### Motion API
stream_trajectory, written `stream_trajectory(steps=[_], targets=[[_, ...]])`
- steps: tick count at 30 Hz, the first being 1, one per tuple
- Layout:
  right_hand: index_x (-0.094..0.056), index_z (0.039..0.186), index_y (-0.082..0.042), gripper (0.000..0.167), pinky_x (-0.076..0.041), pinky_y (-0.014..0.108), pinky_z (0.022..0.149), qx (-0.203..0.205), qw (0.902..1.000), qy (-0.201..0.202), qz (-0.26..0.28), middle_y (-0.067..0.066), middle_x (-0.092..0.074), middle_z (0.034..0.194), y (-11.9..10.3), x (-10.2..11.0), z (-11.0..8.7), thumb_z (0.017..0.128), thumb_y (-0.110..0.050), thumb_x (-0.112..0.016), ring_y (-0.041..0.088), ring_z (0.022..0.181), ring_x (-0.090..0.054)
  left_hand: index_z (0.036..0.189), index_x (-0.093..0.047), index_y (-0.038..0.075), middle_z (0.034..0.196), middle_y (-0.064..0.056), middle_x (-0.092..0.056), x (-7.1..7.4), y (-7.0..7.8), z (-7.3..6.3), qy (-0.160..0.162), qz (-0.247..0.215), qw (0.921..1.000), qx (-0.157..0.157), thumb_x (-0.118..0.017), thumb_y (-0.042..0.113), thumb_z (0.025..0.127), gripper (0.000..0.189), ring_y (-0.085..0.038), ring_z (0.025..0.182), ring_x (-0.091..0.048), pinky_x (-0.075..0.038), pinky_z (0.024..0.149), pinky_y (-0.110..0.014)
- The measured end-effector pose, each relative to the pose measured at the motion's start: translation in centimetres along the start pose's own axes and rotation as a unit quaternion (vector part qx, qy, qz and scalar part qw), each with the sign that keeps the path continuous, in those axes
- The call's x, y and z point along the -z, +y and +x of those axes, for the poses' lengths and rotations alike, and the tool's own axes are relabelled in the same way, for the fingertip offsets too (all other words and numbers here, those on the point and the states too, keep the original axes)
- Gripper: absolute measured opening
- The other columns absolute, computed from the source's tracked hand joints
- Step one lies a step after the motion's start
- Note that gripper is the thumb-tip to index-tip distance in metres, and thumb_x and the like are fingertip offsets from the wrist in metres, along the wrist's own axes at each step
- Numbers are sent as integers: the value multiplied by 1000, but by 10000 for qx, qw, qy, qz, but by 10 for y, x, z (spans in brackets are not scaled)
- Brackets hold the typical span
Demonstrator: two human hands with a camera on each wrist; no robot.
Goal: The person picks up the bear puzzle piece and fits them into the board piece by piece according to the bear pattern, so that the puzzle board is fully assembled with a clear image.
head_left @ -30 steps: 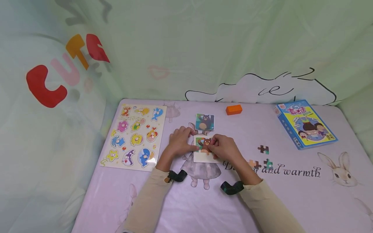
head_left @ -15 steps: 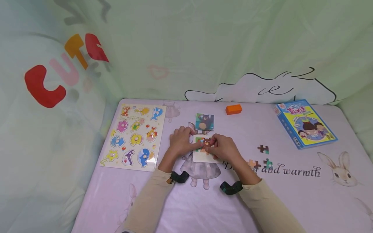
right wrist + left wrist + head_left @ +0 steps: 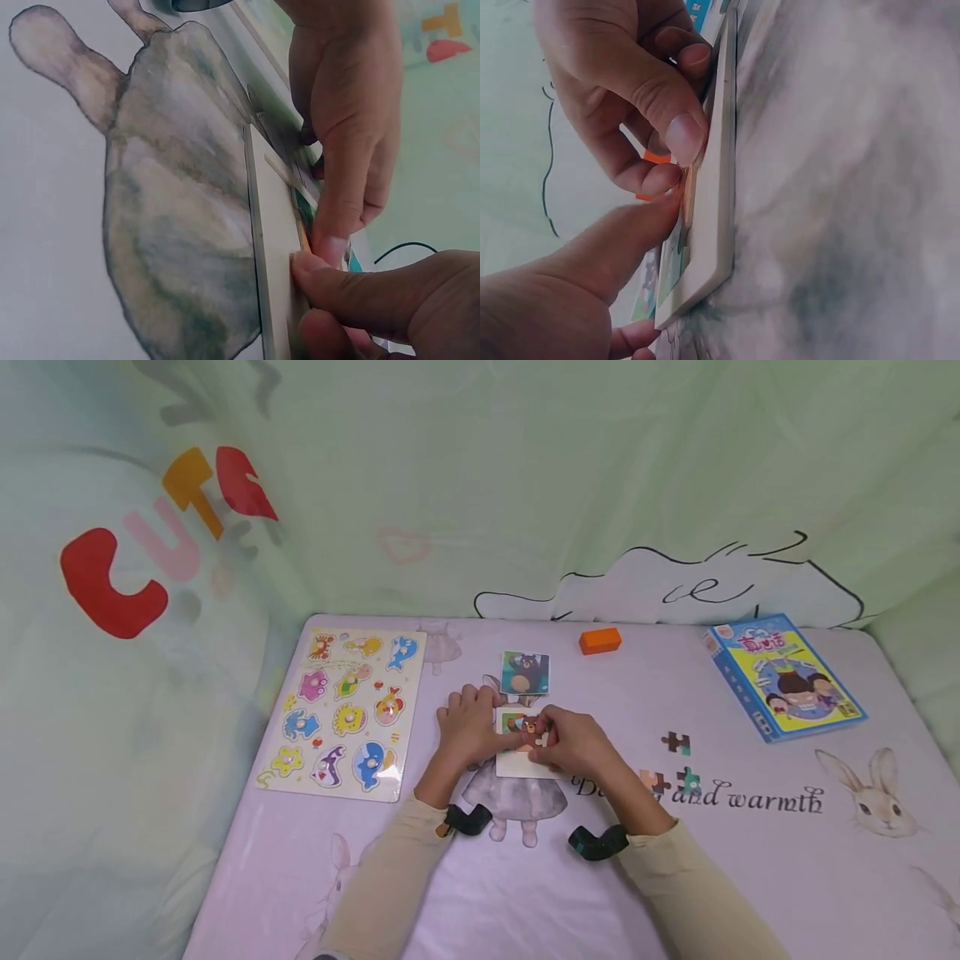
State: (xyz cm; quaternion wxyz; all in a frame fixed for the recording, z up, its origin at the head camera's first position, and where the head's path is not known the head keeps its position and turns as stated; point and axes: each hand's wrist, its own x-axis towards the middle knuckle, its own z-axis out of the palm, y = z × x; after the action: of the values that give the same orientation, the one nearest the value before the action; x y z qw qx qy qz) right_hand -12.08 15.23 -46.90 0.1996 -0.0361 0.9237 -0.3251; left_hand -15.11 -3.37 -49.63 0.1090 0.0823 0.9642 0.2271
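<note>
Left hand [image 3: 467,727], fingers relaxed, presses its thumb on a bear puzzle [image 3: 517,765] mid-table; right hand [image 3: 577,745] seems to pinch a piece, hidden by fingers. Loose pieces [image 3: 677,743] lie right, an animal board [image 3: 330,702] left; beyond, bear card [image 3: 525,673], orange block [image 3: 600,641], blue box [image 3: 787,681].

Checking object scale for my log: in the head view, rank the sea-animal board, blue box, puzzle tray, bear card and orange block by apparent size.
Largest to smallest:
Sea-animal board
Blue box
Puzzle tray, partly covered
Bear card
Orange block

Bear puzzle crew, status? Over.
Left fingers on the bear puzzle. Right fingers on it too. Three pieces loose at right. Nothing visibly in the way.
</note>
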Motion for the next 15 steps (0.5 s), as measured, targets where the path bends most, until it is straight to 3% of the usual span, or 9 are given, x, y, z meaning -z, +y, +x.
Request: stream_trajectory(steps=[6, 15], targets=[[-60, 105, -12, 30, -38, 29, 55, -4, 9999, -164, -45, 5, -55, 73, 0, 1, 1, 87, -22, -82, 19, 62, -51, 117, -54, 18, 110, -6, -48, 2, 0, -1, -113, -15, 9999, 33, -84, 64, 71, 72, -26, 106, -41, -33, 87, -45], [-60, 104, -13, 28, -39, 29, 56, 77, 9996, -231, -148, 4, -54, 73, 1, 3, 0, 87, -22, -81, 19, 63, -51, 115, -52, 18, 108, -5, -47, 3, 0, 0, -166, -12, 9999, -28, -82, 65, 73, 70, -26, 105, -41, -32, 86, -44]])
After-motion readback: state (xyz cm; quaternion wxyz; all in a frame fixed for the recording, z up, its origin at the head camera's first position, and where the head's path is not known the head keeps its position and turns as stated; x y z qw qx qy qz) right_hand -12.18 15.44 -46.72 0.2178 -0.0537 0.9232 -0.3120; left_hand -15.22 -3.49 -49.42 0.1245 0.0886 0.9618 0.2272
